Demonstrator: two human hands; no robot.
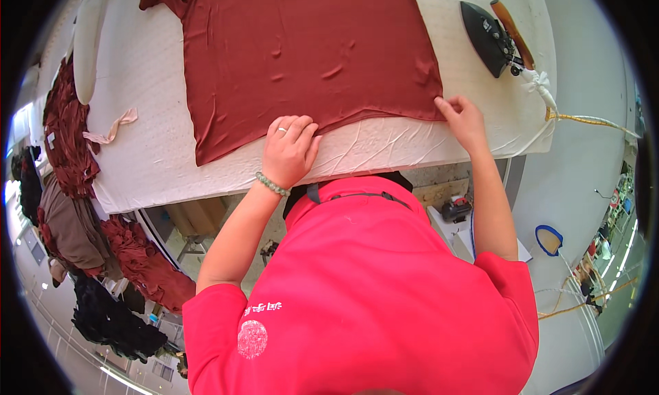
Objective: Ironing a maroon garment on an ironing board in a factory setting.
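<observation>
Dark red cloth garment (309, 58) spread across the upper centre, bare right hand (468, 123) pinching its corner! Bare left hand (290, 154) curls at the lower edge, can't tell if gripping; pointed black iron (486, 39), upper right, on the white cloth-covered table (147, 163).

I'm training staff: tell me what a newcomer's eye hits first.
A bright red shirt fills the lower middle. Above it, a dark red garment lies across the white table, the left hand and right hand at its near edge. A black iron rests at upper right.
</observation>
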